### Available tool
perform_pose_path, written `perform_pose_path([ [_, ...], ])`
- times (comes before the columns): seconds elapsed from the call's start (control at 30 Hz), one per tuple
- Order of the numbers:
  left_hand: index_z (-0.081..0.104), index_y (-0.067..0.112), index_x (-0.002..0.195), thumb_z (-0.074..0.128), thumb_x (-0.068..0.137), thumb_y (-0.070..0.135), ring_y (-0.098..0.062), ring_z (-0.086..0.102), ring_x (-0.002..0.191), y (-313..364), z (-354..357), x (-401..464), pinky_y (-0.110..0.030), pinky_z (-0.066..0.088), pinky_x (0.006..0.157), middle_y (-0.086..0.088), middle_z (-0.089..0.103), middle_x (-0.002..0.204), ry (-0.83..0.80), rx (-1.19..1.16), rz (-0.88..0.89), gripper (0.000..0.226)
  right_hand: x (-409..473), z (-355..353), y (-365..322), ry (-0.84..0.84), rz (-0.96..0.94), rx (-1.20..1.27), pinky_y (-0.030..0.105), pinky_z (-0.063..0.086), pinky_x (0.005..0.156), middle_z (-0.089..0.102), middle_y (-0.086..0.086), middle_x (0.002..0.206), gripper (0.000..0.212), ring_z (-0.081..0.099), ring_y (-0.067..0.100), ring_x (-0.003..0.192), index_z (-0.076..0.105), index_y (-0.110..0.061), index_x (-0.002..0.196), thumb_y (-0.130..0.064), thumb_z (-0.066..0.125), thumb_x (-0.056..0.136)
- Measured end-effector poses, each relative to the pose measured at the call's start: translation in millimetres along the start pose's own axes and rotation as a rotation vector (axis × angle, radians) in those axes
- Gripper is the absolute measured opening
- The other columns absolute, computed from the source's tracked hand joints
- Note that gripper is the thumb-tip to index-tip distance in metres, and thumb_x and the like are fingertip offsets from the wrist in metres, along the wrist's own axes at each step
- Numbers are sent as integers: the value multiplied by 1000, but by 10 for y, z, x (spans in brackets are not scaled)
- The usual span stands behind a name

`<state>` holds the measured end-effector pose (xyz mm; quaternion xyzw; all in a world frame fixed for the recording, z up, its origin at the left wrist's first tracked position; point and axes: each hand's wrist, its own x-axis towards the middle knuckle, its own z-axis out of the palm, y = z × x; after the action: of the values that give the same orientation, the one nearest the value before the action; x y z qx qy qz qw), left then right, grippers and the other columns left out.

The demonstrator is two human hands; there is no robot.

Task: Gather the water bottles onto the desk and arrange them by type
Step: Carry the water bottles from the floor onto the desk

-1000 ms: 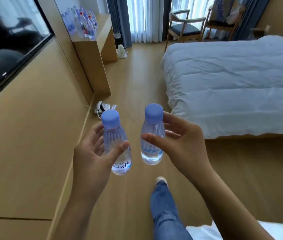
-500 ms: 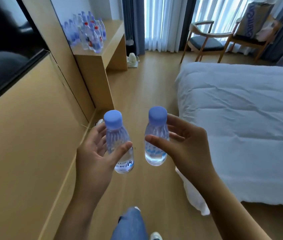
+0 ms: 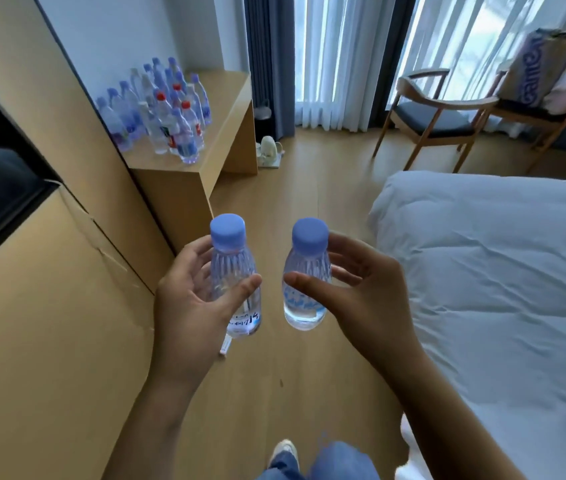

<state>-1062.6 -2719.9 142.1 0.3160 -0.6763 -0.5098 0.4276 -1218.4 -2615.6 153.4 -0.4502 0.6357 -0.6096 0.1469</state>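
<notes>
Each grip holds a bottle: left hand, right hand, between wall panel and bed.

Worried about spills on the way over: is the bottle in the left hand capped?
Capped. A blue cap sits on the bottle that the left hand holds upright.

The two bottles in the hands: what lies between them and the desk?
In the head view only bare wooden floor separates the held bottles from the desk.
</notes>
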Motion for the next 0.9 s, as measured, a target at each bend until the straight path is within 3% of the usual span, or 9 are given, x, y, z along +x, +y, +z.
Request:
perform_pose_path([
  [0.23, 62, 29, 115, 82, 69, 16, -7, 72, 96, -504, 253, 1502, -13, 54, 74, 14, 74, 104, 29, -17, -50, 52, 1478, 203, 712, 5, 31, 16, 12, 52, 83, 72, -27, 97, 47, 69, -1, 94, 67, -40, 107, -21, 88, 70],
  [0.37, 62, 24, 115, 84, 72, 8, -9, 72, 96, -851, 520, 2495, -13, 54, 74, 11, 74, 103, 48, -7, -84, 51, 2496, 290, 1196, -10, 35, 35, 17, 55, 83, 74, -22, 99, 45, 70, 2, 95, 70, -33, 110, -20, 88, 71],
  [0.63, 63, 33, 109, 84, 74, 8, -14, 71, 100, -1205, 929, 4544, -22, 56, 78, 10, 73, 103, 171, -7, -100, 47, 4727, 453, 1893, -91, -20, 28, 13, 51, 86, 73, -22, 101, 47, 68, 0, 98, 71, -32, 111, -23, 90, 69],
  [0.8, 65, 26, 111, 85, 72, 7, -12, 72, 96, -1479, 984, 5524, -14, 54, 76, 8, 74, 102, 245, 14, -121, 47, 5793, 698, 2268, -160, -10, 37, 16, 52, 87, 73, -21, 101, 44, 68, 1, 98, 71, -28, 111, -24, 89, 70],
  [0.9, 65, 34, 107, 87, 71, 11, -7, 71, 96, -1717, 995, 6147, -12, 52, 76, 12, 73, 103, 273, 50, -128, 49, 6390, 914, 2543, -207, 8, 56, 17, 54, 84, 73, -20, 97, 42, 69, 2, 95, 72, -29, 108, -22, 88, 71],
])
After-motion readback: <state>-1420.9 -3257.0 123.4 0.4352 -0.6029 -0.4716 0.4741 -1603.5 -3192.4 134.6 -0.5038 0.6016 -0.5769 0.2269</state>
